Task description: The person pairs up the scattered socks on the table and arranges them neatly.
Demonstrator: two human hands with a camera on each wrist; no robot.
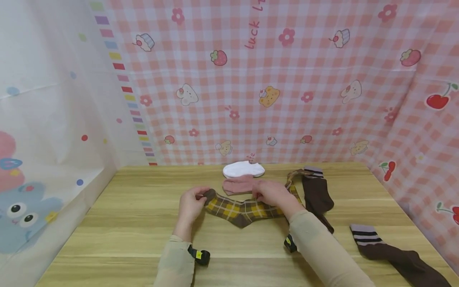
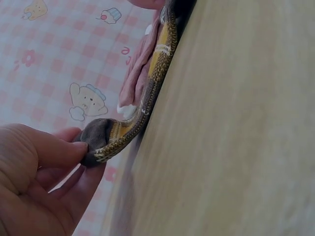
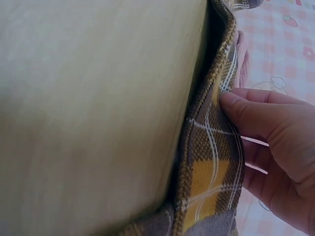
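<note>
A brown and yellow plaid sock [image 1: 233,211] stretches between the two hands, its heel pointing toward the front of the table. My left hand [image 1: 191,203] pinches the dark toe [image 2: 93,137] at the sock's left end, lifted off the tabletop in the left wrist view. Farther along, the right hand [image 1: 274,194] pinches the sock's far edge between thumb and fingertips, as the right wrist view shows at the plaid fabric [image 3: 211,172]. Beyond that hand, plaid fabric [image 1: 294,191] bends back toward a brown sock; the right hand and forearm hide part of it.
Behind the plaid sock lie a folded pink sock [image 1: 236,185] and a white sock [image 1: 243,170]. A dark brown sock [image 1: 317,193] with a striped cuff lies to the right; another brown sock [image 1: 401,257] is at the front right of the wooden table [image 1: 125,231].
</note>
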